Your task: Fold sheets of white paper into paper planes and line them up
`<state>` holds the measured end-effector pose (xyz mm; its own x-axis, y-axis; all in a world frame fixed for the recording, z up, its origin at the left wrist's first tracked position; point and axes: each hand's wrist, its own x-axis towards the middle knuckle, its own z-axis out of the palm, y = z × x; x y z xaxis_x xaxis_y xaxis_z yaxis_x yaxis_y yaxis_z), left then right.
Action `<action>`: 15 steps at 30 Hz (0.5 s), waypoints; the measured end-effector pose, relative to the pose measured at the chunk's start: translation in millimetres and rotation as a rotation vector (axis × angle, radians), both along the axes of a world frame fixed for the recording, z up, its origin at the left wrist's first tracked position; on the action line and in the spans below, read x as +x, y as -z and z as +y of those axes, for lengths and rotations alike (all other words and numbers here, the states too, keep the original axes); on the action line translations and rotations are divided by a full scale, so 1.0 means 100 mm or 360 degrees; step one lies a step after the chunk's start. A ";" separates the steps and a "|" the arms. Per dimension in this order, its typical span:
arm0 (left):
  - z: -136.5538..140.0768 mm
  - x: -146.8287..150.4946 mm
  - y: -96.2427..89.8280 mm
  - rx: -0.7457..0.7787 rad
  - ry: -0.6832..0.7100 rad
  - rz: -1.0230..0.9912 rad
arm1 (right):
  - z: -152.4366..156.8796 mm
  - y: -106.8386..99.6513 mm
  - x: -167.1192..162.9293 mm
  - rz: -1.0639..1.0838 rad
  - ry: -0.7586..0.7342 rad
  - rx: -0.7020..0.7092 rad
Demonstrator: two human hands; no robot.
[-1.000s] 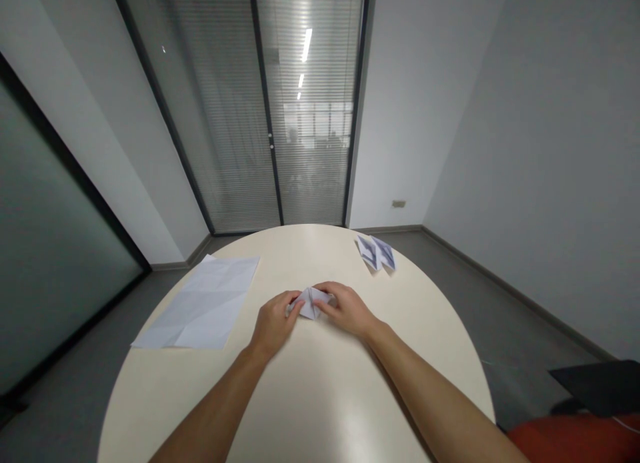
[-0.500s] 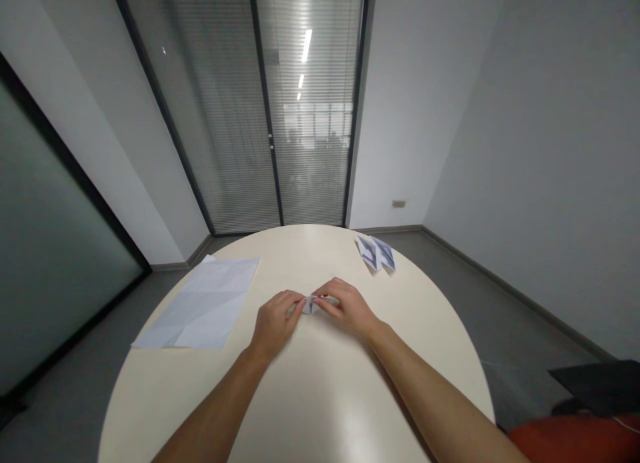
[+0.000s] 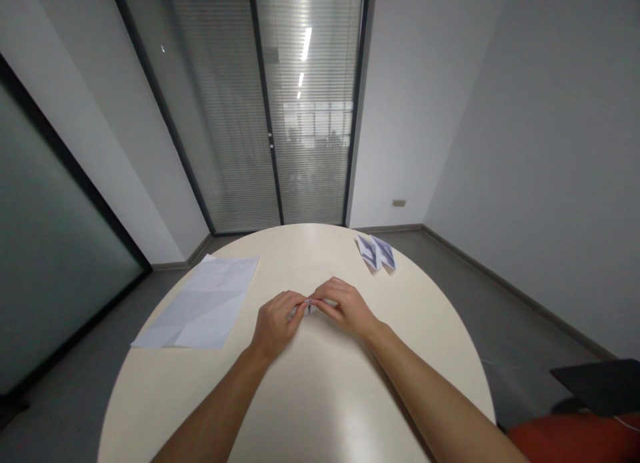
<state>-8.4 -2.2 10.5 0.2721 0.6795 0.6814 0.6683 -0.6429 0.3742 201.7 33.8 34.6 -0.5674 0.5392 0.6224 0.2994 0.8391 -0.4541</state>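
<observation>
Between my two hands is a small piece of folded paper (image 3: 309, 309), white with dark printed marks. My left hand (image 3: 276, 321) pinches its left side between thumb and fingers. On the other side my right hand (image 3: 346, 305) grips it the same way, the fingertips of both hands nearly meeting. Most of the paper is hidden by the fingers, so its exact shape cannot be made out. It is held just above the round cream table (image 3: 305, 390), near the middle.
Creased white sheets (image 3: 205, 303) lie flat at the table's left. Two folded printed paper pieces (image 3: 376, 253) stand near the far right edge. A red chair (image 3: 565, 440) with a black object (image 3: 600, 386) is at the lower right. Glass panels with blinds (image 3: 280, 116) rise behind.
My fingertips have drawn closer together over the folded paper, so less of it shows. The sheets and the folded pieces on the table have not moved.
</observation>
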 end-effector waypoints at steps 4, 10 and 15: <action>0.00 0.01 0.02 -0.0046 -0.0015 -0.0048 | 0.00 0.01 0.00 0.0025 0.0010 -0.0029; 0.00 0.00 0.03 -0.0081 -0.0051 -0.0145 | 0.04 0.05 0.02 0.0084 0.0049 -0.0080; 0.05 -0.04 0.08 -0.0181 -0.0169 -0.0377 | 0.08 0.09 0.04 0.0179 0.0183 -0.0255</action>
